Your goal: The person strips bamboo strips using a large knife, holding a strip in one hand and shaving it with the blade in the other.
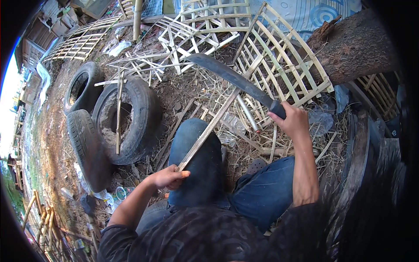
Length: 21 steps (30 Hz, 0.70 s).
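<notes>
My left hand (168, 177) is closed around the lower end of a long bamboo strip (209, 127), which slants up and away to the right above my knee. A wrap of orange-tan material covers the tip of that hand's thumb. In my right hand (291, 122) is the dark handle of a machete (231, 77). Its long, broad blade points up and to the left, crossing over the far part of the strip. Whether blade and strip touch, I cannot tell.
Old tyres (142, 120) lie to the left, with a thin bamboo stick (119, 111) across one. Bamboo lattice panels (288, 56) and loose slats lie ahead. A thick log (353, 48) is at the far right. Shavings and plastic scraps litter the dirt.
</notes>
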Motion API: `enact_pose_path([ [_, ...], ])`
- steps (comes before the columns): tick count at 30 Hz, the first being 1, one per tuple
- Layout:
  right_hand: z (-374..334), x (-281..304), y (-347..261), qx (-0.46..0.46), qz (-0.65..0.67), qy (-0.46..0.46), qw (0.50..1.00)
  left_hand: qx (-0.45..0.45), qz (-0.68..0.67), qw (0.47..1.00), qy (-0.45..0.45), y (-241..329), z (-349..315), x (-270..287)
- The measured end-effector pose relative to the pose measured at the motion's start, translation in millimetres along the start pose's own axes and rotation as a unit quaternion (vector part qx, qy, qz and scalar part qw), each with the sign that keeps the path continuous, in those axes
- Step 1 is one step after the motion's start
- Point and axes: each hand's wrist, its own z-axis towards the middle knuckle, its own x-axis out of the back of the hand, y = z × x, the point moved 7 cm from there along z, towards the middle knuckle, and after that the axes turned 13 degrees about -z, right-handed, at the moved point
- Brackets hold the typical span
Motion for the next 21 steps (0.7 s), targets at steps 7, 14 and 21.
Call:
enact_pose_path([
  [7,-17,-4,-72,0.136,0.026,0.043,0.989,0.037,0.011,0.999,0.009,-9,2,11],
  [14,2,-9,-57,0.230,-0.028,0.087,0.969,0.017,0.017,0.999,0.030,-10,-4,14],
  [21,-13,2,50,-0.237,0.087,0.046,0.967,-0.005,0.023,0.999,0.029,-8,2,16],
])
